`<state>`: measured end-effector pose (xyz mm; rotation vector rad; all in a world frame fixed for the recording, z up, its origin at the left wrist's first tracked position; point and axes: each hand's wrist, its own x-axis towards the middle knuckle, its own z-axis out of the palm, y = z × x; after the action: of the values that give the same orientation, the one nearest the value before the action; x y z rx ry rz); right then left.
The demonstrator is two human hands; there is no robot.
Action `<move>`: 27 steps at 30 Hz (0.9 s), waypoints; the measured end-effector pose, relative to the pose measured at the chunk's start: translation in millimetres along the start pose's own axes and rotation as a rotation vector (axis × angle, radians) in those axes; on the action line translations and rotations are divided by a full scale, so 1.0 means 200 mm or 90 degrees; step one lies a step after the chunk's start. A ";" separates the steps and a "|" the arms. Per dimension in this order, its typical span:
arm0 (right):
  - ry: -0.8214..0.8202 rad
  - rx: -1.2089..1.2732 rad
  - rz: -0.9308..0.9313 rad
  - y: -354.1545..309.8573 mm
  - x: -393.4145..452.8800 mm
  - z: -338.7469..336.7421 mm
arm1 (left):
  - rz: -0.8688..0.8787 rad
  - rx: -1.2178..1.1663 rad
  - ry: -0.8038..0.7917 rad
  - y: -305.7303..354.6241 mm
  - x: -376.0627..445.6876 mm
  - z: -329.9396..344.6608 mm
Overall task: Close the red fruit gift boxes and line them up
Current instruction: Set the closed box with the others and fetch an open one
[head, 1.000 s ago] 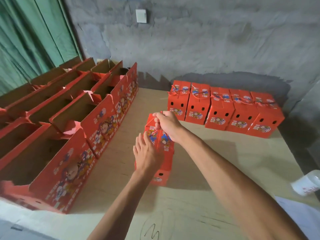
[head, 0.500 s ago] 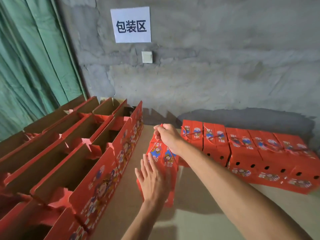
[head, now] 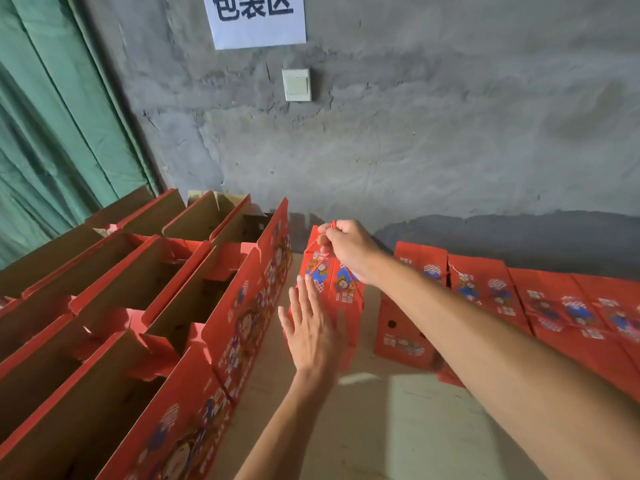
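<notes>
Head view shows us a red box (head: 341, 299) in the middle, above the tan table (head: 398, 427). The box is shut. We cannot tell if its bottom touches the table.

Our right hand (head: 348, 249) pinches the red string (head: 333, 224) at the top of the box, with the fingers curled round it. Our left hand (head: 311, 329) is flat, with straight fingers spread a little. It lies against the near side of the box. It looks a bit blurry.

To the right, a row (head: 519, 306) of shut red boxes stands by the gray wall (head: 450, 150). They sit side by side and touch each other. Small round holes show on the front of the nearest one. We cannot see what is inside the shut boxes.

To the left stand many open boxes (head: 173, 306), packed close in rows. Their flaps stick up. We see brown card inside them and nothing else, though the bottoms are dark.

On the wall hang a white sign (head: 256, 20) and a switch (head: 296, 84). A green curtain (head: 52, 133) hangs at the far left.
</notes>
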<state>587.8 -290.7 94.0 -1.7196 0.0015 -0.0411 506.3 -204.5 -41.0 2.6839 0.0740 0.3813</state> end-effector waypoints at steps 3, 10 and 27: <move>0.026 -0.001 0.017 0.04 0.13 -0.09 | 0.040 -0.001 0.005 0.02 0.15 0.09; 0.019 -0.021 0.043 0.12 0.34 -0.31 | 0.100 -0.053 -0.077 0.14 0.42 0.36; 0.109 0.008 0.092 0.46 0.51 -0.34 | 0.049 0.069 -0.112 0.25 0.54 0.70</move>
<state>689.6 -374.4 15.4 -1.6942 0.2525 -0.0812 647.6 -293.9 -114.2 2.8205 -0.0620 0.1679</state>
